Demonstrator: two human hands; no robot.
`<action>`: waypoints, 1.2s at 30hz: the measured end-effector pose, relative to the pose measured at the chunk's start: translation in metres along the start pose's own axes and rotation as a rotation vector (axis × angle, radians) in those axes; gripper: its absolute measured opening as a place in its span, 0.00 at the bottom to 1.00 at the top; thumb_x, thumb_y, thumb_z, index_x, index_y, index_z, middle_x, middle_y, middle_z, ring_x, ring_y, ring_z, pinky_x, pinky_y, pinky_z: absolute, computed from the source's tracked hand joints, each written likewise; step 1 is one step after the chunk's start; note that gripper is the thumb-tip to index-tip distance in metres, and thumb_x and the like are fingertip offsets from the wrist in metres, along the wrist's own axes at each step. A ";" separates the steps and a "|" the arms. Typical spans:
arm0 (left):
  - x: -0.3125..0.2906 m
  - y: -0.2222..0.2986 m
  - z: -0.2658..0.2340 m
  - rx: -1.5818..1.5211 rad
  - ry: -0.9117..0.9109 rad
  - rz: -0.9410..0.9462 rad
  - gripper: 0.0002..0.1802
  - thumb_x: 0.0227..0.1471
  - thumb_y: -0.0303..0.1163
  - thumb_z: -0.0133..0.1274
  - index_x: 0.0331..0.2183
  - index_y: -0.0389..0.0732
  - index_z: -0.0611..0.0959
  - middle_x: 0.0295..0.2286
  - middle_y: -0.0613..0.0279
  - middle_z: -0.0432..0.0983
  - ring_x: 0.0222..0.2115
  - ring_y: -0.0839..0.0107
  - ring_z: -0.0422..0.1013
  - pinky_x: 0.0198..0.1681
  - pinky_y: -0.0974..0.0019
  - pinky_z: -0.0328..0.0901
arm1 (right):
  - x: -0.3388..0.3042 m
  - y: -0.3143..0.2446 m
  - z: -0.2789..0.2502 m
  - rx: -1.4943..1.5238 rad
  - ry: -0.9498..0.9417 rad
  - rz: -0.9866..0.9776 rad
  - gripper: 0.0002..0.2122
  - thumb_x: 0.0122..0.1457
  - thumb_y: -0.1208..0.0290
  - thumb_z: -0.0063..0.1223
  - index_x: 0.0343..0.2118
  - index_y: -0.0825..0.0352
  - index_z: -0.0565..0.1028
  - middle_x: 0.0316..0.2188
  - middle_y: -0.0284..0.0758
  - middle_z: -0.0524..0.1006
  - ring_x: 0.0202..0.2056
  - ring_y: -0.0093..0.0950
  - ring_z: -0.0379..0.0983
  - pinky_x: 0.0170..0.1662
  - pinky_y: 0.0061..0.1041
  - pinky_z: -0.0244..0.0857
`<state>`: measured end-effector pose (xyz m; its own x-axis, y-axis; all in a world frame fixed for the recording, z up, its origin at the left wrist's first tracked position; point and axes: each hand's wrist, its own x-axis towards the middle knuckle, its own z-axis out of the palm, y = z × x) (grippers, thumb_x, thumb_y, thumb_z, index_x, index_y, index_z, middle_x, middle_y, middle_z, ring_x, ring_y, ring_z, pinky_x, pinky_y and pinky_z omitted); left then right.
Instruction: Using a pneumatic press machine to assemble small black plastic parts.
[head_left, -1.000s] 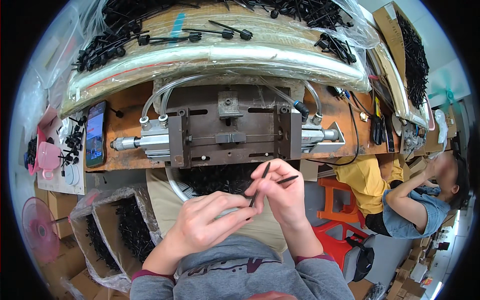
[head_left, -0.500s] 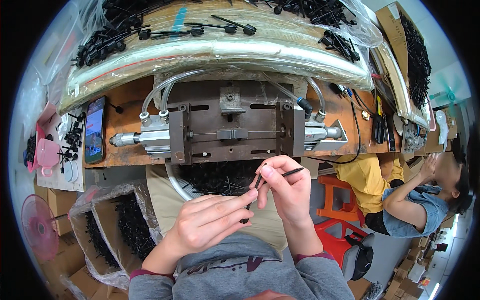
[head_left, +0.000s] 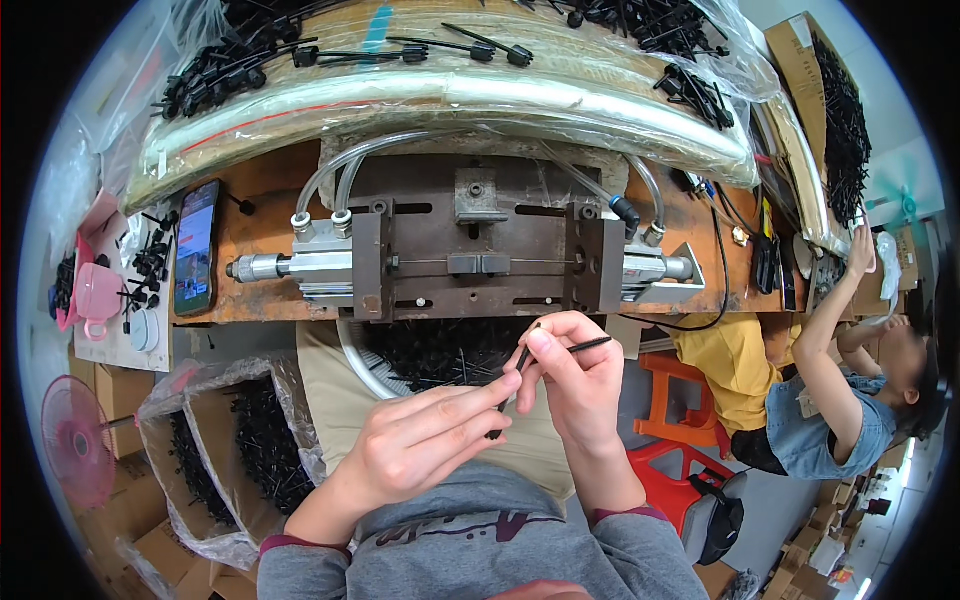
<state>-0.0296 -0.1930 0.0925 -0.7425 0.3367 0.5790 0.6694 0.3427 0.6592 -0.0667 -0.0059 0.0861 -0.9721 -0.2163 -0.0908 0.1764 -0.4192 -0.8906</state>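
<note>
My left hand and my right hand meet in front of my lap, just below the bench fixture. Between the thumb and fingers of the right hand is a thin black rod-like part, its end sticking out to the right. A second black stick-like part pokes out below the left fingertips, which are pinched around it; its upper stretch runs up to the right fingers. The fingers partly hide both parts, so I cannot tell whether they touch. Beyond my hands stands the brown metal fixture with a small block in its middle.
Below the fixture lies a heap of black parts. Plastic-lined boxes of similar parts stand at left, near a pink fan. A phone rests on the bench. At right are an orange stool and a seated co-worker.
My hands keep nearly the same pinch and place. The view has shifted slightly, moving the bench a little right. The co-worker has stretched one arm up toward the bench.
</note>
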 end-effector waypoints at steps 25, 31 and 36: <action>0.034 -0.023 0.013 0.610 -0.020 -0.170 0.14 0.35 0.27 0.67 0.31 0.39 0.84 0.45 0.60 0.80 0.19 0.71 0.73 0.24 0.72 0.66 | -0.012 -0.005 -0.013 -0.069 0.071 -0.066 0.03 0.61 0.82 0.53 0.29 0.74 0.74 0.30 0.45 0.81 0.27 0.31 0.81 0.19 0.20 0.73; 0.034 -0.020 0.005 0.521 -0.025 -0.140 0.18 0.36 0.30 0.66 0.35 0.37 0.85 0.45 0.58 0.80 0.20 0.72 0.74 0.24 0.71 0.65 | -0.012 -0.002 -0.014 -0.008 0.093 -0.055 0.05 0.60 0.83 0.54 0.27 0.73 0.73 0.26 0.43 0.80 0.26 0.28 0.81 0.16 0.17 0.70; 0.023 0.002 -0.001 0.157 -0.054 -0.029 0.22 0.36 0.31 0.66 0.39 0.38 0.85 0.40 0.61 0.79 0.26 0.71 0.74 0.26 0.71 0.67 | -0.010 -0.001 -0.015 0.030 0.081 -0.001 0.04 0.60 0.81 0.55 0.28 0.73 0.74 0.23 0.41 0.80 0.19 0.24 0.76 0.16 0.17 0.67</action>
<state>-0.0457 -0.1859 0.1076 -0.7619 0.3701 0.5315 0.6465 0.4840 0.5897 -0.0594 0.0096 0.0818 -0.9814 -0.1444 -0.1262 0.1784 -0.4460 -0.8771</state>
